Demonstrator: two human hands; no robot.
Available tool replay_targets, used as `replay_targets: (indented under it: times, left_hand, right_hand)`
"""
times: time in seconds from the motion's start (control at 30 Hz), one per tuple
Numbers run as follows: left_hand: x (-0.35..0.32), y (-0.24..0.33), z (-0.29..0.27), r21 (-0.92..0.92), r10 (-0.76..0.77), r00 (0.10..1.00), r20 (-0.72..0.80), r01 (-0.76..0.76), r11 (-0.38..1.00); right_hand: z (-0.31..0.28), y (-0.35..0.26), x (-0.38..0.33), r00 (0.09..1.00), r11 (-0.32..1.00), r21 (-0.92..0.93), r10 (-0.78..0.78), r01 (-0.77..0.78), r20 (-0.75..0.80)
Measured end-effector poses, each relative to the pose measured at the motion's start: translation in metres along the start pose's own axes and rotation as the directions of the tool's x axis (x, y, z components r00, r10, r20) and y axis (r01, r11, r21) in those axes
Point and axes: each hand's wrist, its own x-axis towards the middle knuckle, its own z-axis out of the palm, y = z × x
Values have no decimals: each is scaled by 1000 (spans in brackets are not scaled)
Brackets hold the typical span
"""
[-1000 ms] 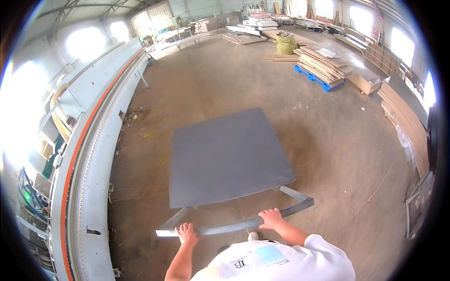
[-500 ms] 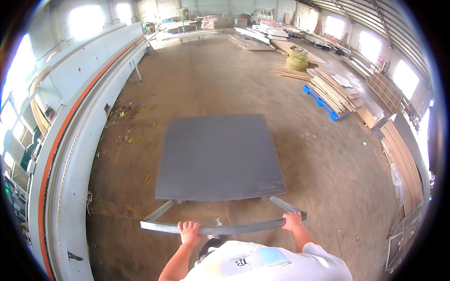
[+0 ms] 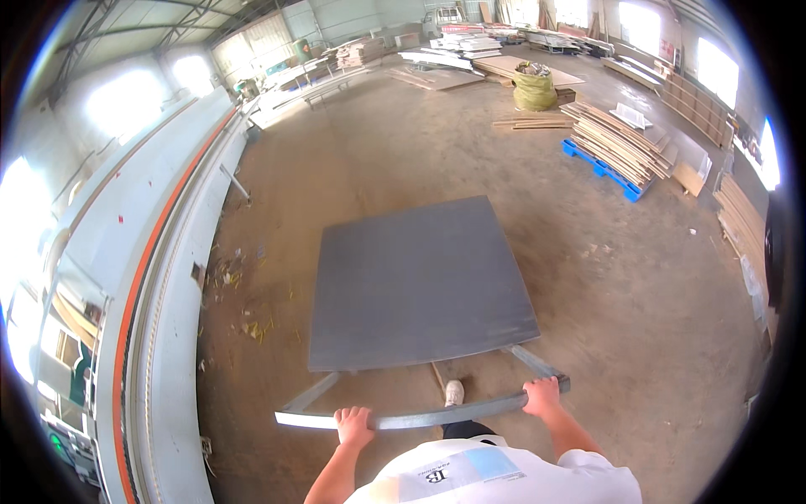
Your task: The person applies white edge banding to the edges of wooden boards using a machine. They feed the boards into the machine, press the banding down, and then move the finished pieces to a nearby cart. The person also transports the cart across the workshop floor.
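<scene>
both hands clasp the grey metal handle bar (image 3: 420, 416) of a flat cart (image 3: 420, 281) on a workshop's concrete floor (image 3: 638, 286), the left hand (image 3: 354, 425) near the bar's left end, the right hand (image 3: 542, 396) near its right. a long white machine with an orange stripe (image 3: 143, 277) runs along the left; stacked boards on a blue pallet (image 3: 617, 143) lie well ahead to the right.

cart deck (image 3: 420, 281) dark grey | handle bar (image 3: 420, 416) grey | machine stripe (image 3: 138, 286) orange | pallet (image 3: 600, 168) blue
</scene>
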Motion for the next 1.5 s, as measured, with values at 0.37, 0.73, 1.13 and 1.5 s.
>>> replay_targets:
  times: [0.37,0.73,1.13,1.5]
  left_hand:
    - [331,26,-28,-14,-77,997,15,77,997]
    - [668,-2,-75,5,-115,993,-3,115,993]
    - [1057,-67,-172,26,-56,969,241,51,998]
    - [1406,-123,-200,141,-42,965,258,6,990]
  right_hand:
    - [-116,-48,342,897,975,84,-223,207,382]
    - [-201,-84,650,876,979,72,-204,192,438]
    - [-307,-128,986,902,975,193,-183,114,392]
    - [-387,-139,1282,878,899,420,-299,127,374]
